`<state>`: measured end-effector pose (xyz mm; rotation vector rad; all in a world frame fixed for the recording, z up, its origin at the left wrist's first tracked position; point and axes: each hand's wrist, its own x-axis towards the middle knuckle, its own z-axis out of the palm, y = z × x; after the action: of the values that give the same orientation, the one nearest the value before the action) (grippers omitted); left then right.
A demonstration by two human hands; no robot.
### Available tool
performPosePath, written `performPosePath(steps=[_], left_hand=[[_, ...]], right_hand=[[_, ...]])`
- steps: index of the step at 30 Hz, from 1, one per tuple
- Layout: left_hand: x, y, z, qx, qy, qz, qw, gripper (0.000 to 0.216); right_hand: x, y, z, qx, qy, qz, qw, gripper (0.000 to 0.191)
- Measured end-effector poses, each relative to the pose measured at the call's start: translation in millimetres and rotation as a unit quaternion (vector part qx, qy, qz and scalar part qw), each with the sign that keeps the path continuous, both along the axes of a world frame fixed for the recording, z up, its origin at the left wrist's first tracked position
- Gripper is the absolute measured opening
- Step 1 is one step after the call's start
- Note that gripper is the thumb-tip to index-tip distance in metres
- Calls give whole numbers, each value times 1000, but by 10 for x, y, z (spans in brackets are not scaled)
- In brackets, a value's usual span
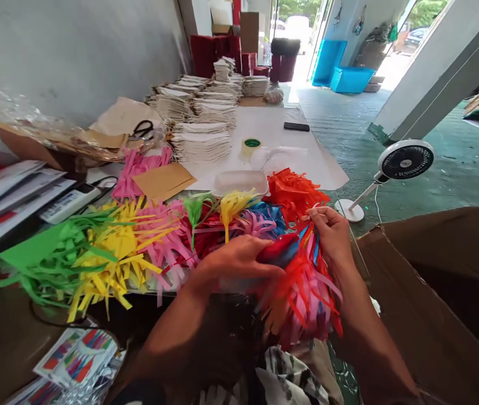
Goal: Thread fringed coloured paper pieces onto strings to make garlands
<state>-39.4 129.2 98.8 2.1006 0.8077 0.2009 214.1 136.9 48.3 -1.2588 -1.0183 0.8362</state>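
Observation:
My left hand (pixel 239 260) is closed over a bundle of fringed paper tassels (pixel 302 292) in red, pink and blue, which hangs down in front of me. My right hand (pixel 332 233) pinches the top of the same bundle by a thin string end. Loose tassels lie on the table: a green pile (pixel 59 256), a yellow pile (pixel 116 253), a pink pile (pixel 165 242) and an orange pile (pixel 294 191). Small green and yellow tassels (pixel 222 208) stand up behind my left hand.
A white plastic tray (pixel 241 181), a tape roll (pixel 251 146), scissors (pixel 143 130) and stacks of white paper items (pixel 201 140) sit further back. An open cardboard box (pixel 442 292) is at my right. A small white fan (pixel 399 166) stands on the green floor.

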Motion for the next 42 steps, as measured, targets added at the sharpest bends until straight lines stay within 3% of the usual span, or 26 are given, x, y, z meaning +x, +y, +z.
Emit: performPosePath(steps=[2,5,9,13,16,18,20,22,25,29,36,42], left_hand=[[-6,-171,8,-10,16,-38,999,52],[-54,-372,-63,19,55,-38,998,60],[-347,-428,-150,32,75,18,997,49],[-695,-446,-39,7,66,93,993,39],[-763,-440,49,21,76,148,986,33],[-691,-373,40,116,70,192,972,22],[-558,-241,-29,251,54,195,947,18],[-403,-65,-138,345,49,126,929,20],[-194,203,-303,418,83,39,904,14],[-46,458,-377,454,112,8,884,15],[-57,730,-224,430,2,177,885,22],[-73,835,-391,444,29,187,876,21]], right_hand=[[3,-22,-56,-5,10,15,1000,31],[13,-88,-141,-13,19,33,999,29],[20,-84,-205,-18,23,26,999,30],[9,-40,-199,-5,-2,2,1000,28],[17,-25,-218,3,-24,-6,1000,28],[30,-18,-250,4,-22,-3,1000,29],[41,-12,-276,8,-16,-5,1000,30],[46,-13,-278,15,-20,-10,1000,31],[43,-34,-235,24,-40,-16,999,31],[30,-58,-168,32,-66,-32,997,29],[4,1,-158,27,-69,-27,997,29],[-20,-25,-99,23,-58,-33,997,30]])
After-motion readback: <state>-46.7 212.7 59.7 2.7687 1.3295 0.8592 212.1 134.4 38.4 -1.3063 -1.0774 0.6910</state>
